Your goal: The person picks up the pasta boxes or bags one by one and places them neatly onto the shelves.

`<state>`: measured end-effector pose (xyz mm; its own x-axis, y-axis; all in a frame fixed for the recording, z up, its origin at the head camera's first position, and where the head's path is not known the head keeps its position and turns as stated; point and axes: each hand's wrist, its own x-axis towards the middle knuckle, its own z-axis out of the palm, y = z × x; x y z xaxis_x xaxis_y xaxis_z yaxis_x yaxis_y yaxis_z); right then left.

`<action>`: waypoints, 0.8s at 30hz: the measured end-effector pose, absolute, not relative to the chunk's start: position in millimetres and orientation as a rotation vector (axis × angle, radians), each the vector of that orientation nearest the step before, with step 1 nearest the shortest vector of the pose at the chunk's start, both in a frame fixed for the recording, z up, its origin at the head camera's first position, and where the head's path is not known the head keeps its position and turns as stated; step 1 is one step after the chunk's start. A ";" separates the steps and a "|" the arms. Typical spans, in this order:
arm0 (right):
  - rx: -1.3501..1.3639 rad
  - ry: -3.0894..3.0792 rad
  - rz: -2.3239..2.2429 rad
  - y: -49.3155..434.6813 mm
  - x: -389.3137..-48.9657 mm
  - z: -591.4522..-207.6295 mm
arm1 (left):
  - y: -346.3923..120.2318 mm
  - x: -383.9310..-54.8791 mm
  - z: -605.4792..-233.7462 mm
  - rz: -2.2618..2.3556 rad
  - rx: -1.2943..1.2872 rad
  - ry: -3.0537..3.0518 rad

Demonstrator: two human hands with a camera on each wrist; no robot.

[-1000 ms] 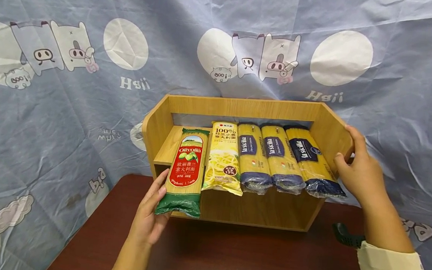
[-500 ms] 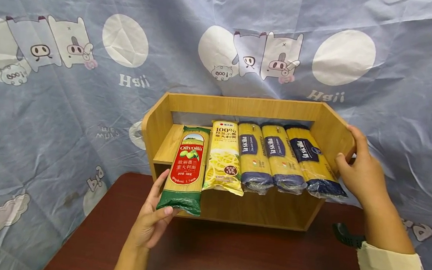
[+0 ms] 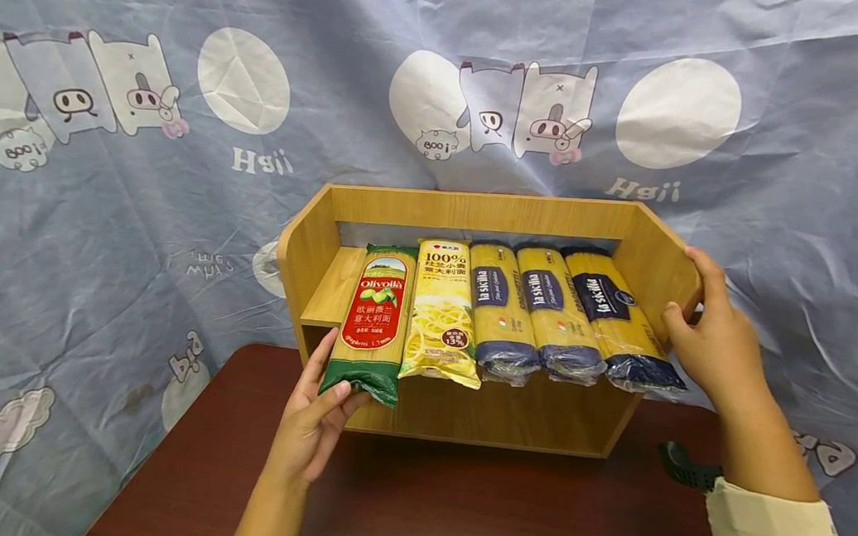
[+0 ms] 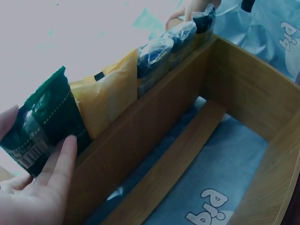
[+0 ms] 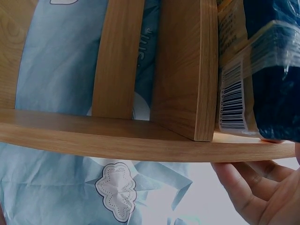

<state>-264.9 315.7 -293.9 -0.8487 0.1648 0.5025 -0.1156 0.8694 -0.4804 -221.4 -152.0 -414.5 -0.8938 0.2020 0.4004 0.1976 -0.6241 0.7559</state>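
My left hand [image 3: 317,426] pinches the lower green end of a red-labelled spaghetti packet [image 3: 377,314], thumb on top and fingers beneath. In the left wrist view, that green end [image 4: 47,122] juts past the shelf board, fingers spread under it. The packet lies slanted on the upper board of a small wooden shelf [image 3: 478,213], beside a yellow pasta packet [image 3: 443,310]. At the far right, my right hand [image 3: 723,338] grips the shelf's side panel [image 3: 656,271]. From the right wrist, its fingers [image 5: 239,187] show on the panel's outer side.
Several blue-and-yellow pasta packets [image 3: 504,311] fill the upper board's right part, ends overhanging the front. Bare board [image 3: 334,290] shows at its left end. The open lower compartment [image 3: 508,415] is beneath. The shelf stands on a dark red table [image 3: 502,506] before a printed cloth [image 3: 132,239].
My left hand has pushed the spaghetti packet farther back onto the board, its green end moving up from the front. The thumb has come over that end. My right hand keeps its place.
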 end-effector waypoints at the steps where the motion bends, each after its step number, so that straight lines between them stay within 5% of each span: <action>1: -0.037 -2.491 0.685 315.6 -264.9 -294.0 | -150.8 -222.0 -413.8 2.746 0.690 1.377; 24: -0.037 -2.486 0.683 316.9 -265.5 -295.6 | -143.1 -236.6 -399.3 2.706 0.468 1.567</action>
